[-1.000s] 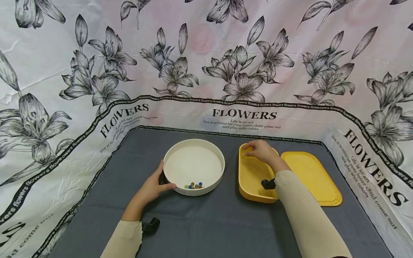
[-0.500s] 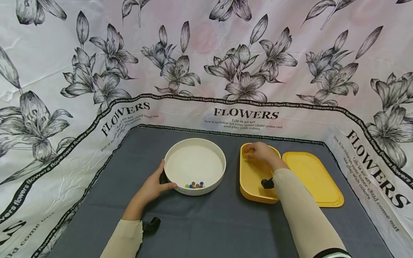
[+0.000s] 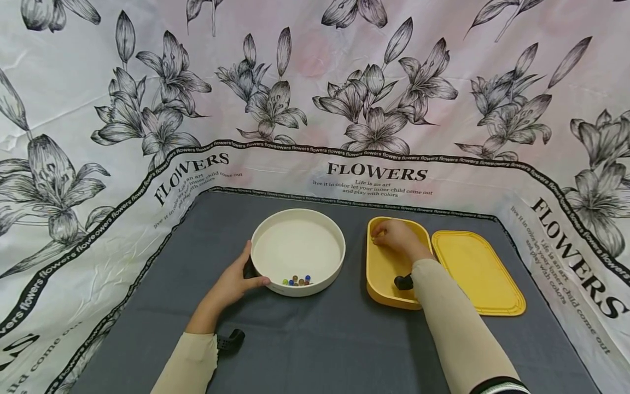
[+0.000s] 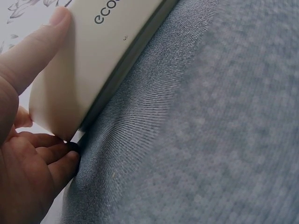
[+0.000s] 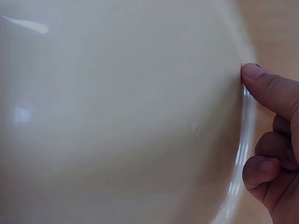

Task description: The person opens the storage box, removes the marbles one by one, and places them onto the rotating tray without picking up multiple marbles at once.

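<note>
In the head view a round cream dish (image 3: pixel 295 251) holds several small glass marbles (image 3: pixel 297 281), gathered at its near edge. My left hand (image 3: pixel 233 282) grips the dish's left side. The left wrist view shows the thumb (image 4: pixel 44 49) on the outer wall and the other fingers at its base. To the right, my right hand (image 3: pixel 396 236) reaches into a yellow plastic box (image 3: pixel 384 268) at its far left corner. In the right wrist view its thumb (image 5: pixel 268 86) lies by the box wall and the other fingers curl. Whether a marble is between the fingertips is hidden.
A flat yellow lid (image 3: pixel 484 273) lies right of the box. Grey cloth (image 3: pixel 315 345) covers the table. A white floral curtain (image 3: pixel 275 109) encloses the back and both sides. Black wrist cameras (image 3: pixel 230 340) sit on both wrists.
A faint greenish marble showed by my right fingertips earlier; it is out of sight now. The right fingers have drawn in slightly inside the box. My left hand has stayed on the dish.
</note>
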`<state>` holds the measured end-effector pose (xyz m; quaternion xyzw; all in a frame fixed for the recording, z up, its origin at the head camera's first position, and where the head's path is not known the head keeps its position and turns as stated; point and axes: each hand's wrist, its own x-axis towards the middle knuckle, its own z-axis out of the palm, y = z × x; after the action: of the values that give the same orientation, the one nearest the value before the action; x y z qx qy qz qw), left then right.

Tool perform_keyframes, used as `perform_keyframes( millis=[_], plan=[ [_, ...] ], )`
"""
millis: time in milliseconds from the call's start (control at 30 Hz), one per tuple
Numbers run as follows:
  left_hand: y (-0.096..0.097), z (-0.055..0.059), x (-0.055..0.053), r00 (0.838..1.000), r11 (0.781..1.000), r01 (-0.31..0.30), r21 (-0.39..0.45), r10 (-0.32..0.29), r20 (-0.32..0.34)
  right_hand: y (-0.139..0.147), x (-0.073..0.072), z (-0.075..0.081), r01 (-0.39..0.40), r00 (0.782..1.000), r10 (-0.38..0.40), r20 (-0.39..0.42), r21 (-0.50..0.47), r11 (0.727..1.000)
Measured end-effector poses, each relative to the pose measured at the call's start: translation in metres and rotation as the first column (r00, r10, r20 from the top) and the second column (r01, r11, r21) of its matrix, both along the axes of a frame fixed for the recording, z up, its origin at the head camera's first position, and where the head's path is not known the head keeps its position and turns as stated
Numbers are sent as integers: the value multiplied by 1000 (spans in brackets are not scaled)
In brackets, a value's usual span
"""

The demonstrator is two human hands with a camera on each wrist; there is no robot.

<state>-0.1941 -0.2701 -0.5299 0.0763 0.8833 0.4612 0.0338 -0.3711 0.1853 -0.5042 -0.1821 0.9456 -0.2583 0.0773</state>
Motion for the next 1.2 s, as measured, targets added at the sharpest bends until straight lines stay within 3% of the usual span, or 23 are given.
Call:
perform_keyframes(
  millis=[333, 633, 933, 1200],
  plan=[
    [1, 0, 1, 1000, 1000, 0, 3, 0, 7, 0, 6, 9, 29, 1000, -29, 9, 28, 999],
    [2, 0, 0, 1000, 1000, 2, 25, -3, 12, -6, 23, 43, 2, 998, 3, -63, 84, 996],
    [1, 0, 1, 1000, 1000, -5, 11, 4, 16, -18, 42, 69, 30, 996, -30, -82, 6, 1000],
    [2, 1, 1, 1000, 1000, -7, 4, 7, 30, -33, 66, 80, 49, 995, -54, -82, -71, 996]
  ],
)
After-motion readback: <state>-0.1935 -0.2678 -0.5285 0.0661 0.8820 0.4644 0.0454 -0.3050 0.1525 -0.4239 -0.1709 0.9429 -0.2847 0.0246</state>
